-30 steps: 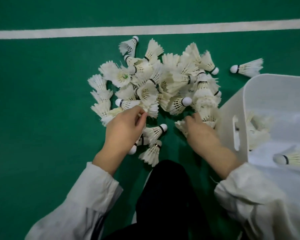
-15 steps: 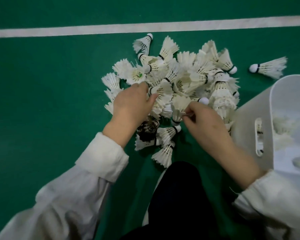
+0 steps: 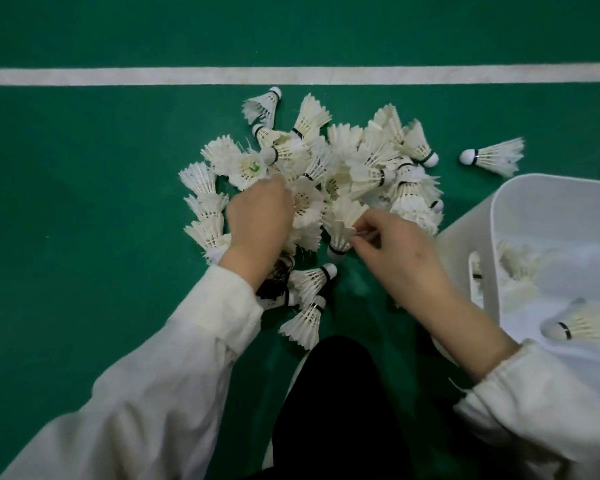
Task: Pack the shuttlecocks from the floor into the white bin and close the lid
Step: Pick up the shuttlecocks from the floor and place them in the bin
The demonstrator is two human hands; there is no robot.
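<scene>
1. shuttlecocks (image 3: 357, 168) lie in a loose heap on the green floor (image 3: 84, 237), just on our side of the white line (image 3: 291, 76) that crosses it.
2. our left hand (image 3: 257, 220) lies palm down on the left part of the heap, its fingertips sunk among the feathers; we cannot tell whether it grips anything there.
3. our right hand (image 3: 395, 251) is at the near right part of the heap. its thumb and fingertips are closed on the feather skirt of the pinched shuttlecock (image 3: 343, 225), whose cork points toward us.
4. the two hands are apart, with a few feather skirts between them.
5. the white bin (image 3: 520, 188) stands on the floor just right of the heap, and our right forearm passes in front of its near wall. we look down into it: several shuttlecocks lie inside, among them the binned shuttlecock (image 3: 582, 325) on its side, cork to the left.
6. the lone shuttlecock (image 3: 492, 157) lies on the floor apart from the heap, beyond the bin's far rim, cork toward the heap.
7. a dark-feathered shuttlecock (image 3: 278, 278) shows partly under our left wrist at the heap's near edge, with white ones just beside it.
8. a white sleeve (image 3: 174, 368) covers each forearm, and a black knee (image 3: 336, 393) sits between them.
</scene>
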